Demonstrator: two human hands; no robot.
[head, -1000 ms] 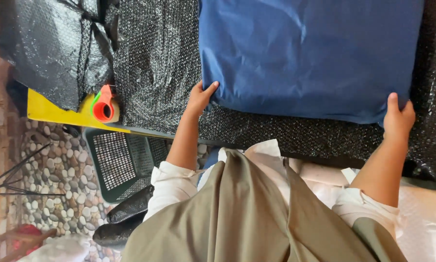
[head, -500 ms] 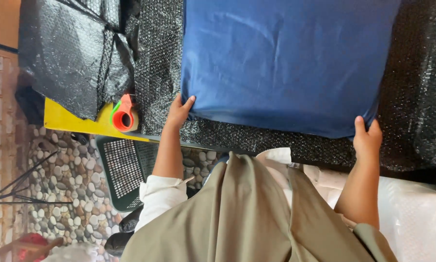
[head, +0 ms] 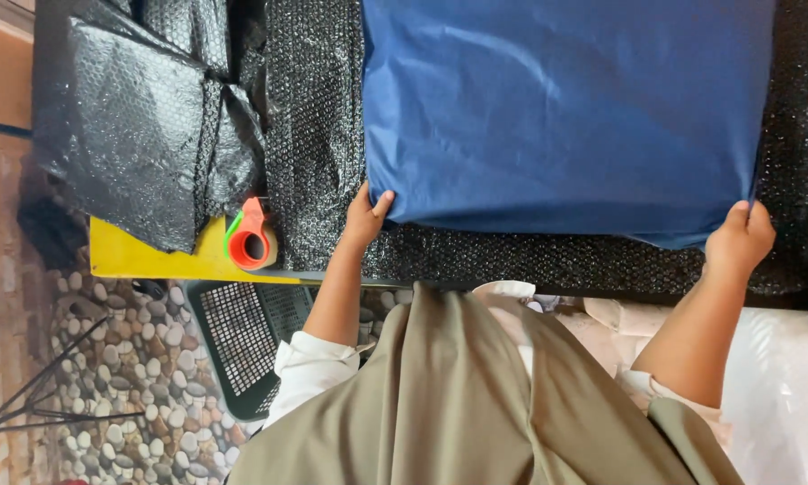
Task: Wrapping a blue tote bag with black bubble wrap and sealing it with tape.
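A large blue cushion-like bag (head: 565, 112) lies on a sheet of black bubble wrap (head: 318, 135) that covers the table. My left hand (head: 366, 216) pinches the bag's near left corner, thumb on top. My right hand (head: 739, 238) grips the near right corner, fingers curled round the edge. Both forearms reach forward from white sleeves over a khaki garment (head: 476, 395).
An orange tape dispenser (head: 251, 238) sits on the yellow table edge (head: 143, 260) left of my left hand. Folded black bubble wrap (head: 134, 117) is piled at the far left. A dark plastic basket (head: 251, 341) stands on the pebble floor below.
Both hands have shifted along the blue bag's near edge to its corners and closed on them. The view has moved closer to the table.
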